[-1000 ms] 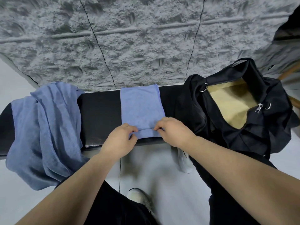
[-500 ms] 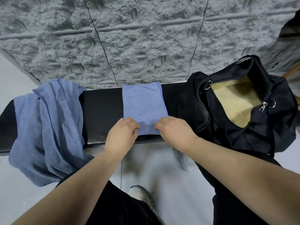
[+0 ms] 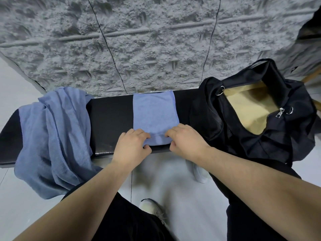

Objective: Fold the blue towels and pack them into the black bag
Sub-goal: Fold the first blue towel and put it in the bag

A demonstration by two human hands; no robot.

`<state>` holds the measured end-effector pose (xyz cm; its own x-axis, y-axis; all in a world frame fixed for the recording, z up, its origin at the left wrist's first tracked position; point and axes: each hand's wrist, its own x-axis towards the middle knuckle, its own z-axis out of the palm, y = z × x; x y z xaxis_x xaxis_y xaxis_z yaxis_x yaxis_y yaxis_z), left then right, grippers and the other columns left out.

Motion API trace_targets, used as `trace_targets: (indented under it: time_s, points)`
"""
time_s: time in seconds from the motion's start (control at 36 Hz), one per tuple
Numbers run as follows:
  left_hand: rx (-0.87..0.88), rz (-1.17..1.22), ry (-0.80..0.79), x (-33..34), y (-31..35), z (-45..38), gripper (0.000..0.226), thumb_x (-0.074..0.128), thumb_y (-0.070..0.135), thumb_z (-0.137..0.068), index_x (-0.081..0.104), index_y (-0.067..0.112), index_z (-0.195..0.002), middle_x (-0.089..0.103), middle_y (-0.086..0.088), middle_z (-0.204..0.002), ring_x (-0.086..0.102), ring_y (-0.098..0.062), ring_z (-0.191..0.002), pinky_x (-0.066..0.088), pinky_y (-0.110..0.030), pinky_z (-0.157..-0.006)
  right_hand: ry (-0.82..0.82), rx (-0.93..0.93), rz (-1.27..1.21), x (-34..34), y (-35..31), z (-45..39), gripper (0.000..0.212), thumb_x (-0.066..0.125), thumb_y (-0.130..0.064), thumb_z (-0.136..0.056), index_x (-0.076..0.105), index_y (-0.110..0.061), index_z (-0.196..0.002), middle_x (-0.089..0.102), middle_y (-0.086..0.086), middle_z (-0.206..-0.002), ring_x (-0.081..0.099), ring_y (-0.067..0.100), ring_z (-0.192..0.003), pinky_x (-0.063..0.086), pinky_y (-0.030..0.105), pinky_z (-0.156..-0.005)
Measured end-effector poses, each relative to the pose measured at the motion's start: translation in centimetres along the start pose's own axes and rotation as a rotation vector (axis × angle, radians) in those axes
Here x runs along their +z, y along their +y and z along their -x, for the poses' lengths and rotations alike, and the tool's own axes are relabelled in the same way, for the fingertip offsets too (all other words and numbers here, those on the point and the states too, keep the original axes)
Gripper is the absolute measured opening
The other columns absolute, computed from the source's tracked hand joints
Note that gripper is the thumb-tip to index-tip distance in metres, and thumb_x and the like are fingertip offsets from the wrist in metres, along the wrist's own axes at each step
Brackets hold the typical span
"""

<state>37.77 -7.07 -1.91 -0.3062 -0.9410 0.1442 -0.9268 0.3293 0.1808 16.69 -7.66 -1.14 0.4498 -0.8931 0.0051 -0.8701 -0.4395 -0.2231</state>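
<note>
Folded blue towel [image 3: 154,115] lies on the black worktop [image 3: 111,122], left of the open black bag [image 3: 257,136]. Left hand [image 3: 131,146] and right hand [image 3: 186,141] each pinch its near corners. Risk: layers slipping apart on lifting; unfolded towel [image 3: 52,136] overhangs the worktop's edge, may slide.

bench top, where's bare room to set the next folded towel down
One free patch: the black padded bench between the loose heap of blue towels and the folded blue towel. Only a thin strip separates that towel from the open black bag. It is crowded at the near edge, where the left hand and right hand grip the fold.
</note>
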Motion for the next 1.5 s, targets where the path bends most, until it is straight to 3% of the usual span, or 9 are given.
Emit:
trace_targets:
  time_s: [0.11,0.22,0.33,0.44,0.64,0.78,0.94,1.25,1.5]
  points:
    - [-0.034,0.062,-0.034,-0.1,-0.1,0.5,0.021,0.059,0.018,-0.071,0.073,0.020,-0.086,0.065,0.005,-0.077,0.053,-0.023,-0.070,0.033,-0.027,-0.063,-0.033,0.005,-0.114,-0.2,0.0,0.5,0.041,0.046,-0.008,-0.087,0.062,-0.014,-0.124,0.066,0.002,-0.111,0.052,0.023,-0.106,0.038,0.028,-0.097]
    - [-0.037,0.147,-0.073,-0.6,0.1,0.5,0.009,0.041,0.023,-0.071,0.044,0.025,-0.063,0.041,0.008,-0.061,0.042,-0.022,-0.065,0.025,-0.024,-0.051,-0.086,0.084,-0.215,-0.2,0.4,0.4,0.036,0.045,-0.015,-0.090,0.063,-0.019,-0.121,0.066,-0.002,-0.108,0.051,0.018,-0.105,0.038,0.023,-0.085]
    - [-0.133,0.213,-0.148,-0.8,0.2,0.2,0.028,0.044,0.024,-0.081,0.069,0.019,-0.091,0.062,0.001,-0.081,0.050,-0.025,-0.081,0.050,-0.038,-0.067,-0.111,0.128,-0.289,-0.8,0.4,0.2,0.031,0.043,-0.015,-0.093,0.053,-0.023,-0.122,0.054,-0.008,-0.085,0.047,0.017,-0.094,0.045,0.034,-0.075]
    - [-0.270,0.325,-0.188,-1.2,0.5,-0.2,0.025,0.051,0.018,-0.089,0.062,0.027,-0.108,0.063,0.005,-0.093,0.050,-0.017,-0.092,0.048,-0.033,-0.071,-0.130,0.149,-0.272,-0.8,0.5,-0.2,0.029,0.040,-0.014,-0.095,0.052,-0.028,-0.118,0.054,-0.005,-0.085,0.047,0.019,-0.094,0.049,0.040,-0.077]
    - [-0.247,0.374,-0.084,-0.9,0.4,0.0,0.022,0.052,0.012,-0.092,0.061,0.022,-0.109,0.057,0.010,-0.103,0.054,-0.019,-0.093,0.050,-0.039,-0.076,0.020,0.105,-0.110,-0.3,0.7,-0.4,0.032,0.047,-0.016,-0.097,0.069,-0.028,-0.117,0.053,-0.003,-0.114,0.042,0.024,-0.106,0.033,0.035,-0.086]
    - [-0.174,0.241,0.050,-0.2,-0.2,-0.3,0.020,0.061,0.008,-0.088,0.065,0.021,-0.103,0.056,0.005,-0.108,0.051,-0.022,-0.090,0.045,-0.038,-0.073,0.141,0.095,-0.025,-0.2,0.5,-0.6,0.031,0.057,-0.008,-0.088,0.069,-0.029,-0.108,0.054,-0.003,-0.100,0.043,0.024,-0.093,0.021,0.032,-0.076]
    - [-0.074,0.195,0.129,0.0,-0.2,-0.6,0.020,0.063,-0.003,-0.083,0.072,0.014,-0.087,0.064,0.006,-0.087,0.040,-0.014,-0.076,0.042,-0.029,-0.060,0.152,-0.039,0.078,0.3,0.5,-0.7,0.037,0.079,0.004,-0.052,0.070,-0.021,-0.078,0.054,-0.004,-0.069,0.051,0.021,-0.062,0.034,0.028,-0.056]
    - [0.020,0.118,0.062,0.0,-0.5,0.2,0.039,0.075,-0.004,-0.062,0.074,0.010,-0.099,0.069,-0.001,-0.094,0.062,-0.029,-0.084,0.051,-0.032,-0.072,0.195,-0.115,0.160,1.5,0.7,0.8,0.038,0.069,-0.008,-0.066,0.070,-0.012,-0.104,0.065,0.000,-0.089,0.059,0.025,-0.079,0.049,0.034,-0.067]
    - [-0.052,0.078,0.015,0.2,-0.1,-0.5,0.038,0.070,0.002,-0.064,0.073,0.012,-0.100,0.069,0.002,-0.093,0.061,-0.027,-0.083,0.036,-0.030,-0.072,0.101,-0.010,0.029,1.2,0.5,0.1,0.036,0.069,0.002,-0.059,0.072,-0.010,-0.093,0.067,0.003,-0.081,0.061,0.027,-0.076,0.053,0.037,-0.071]
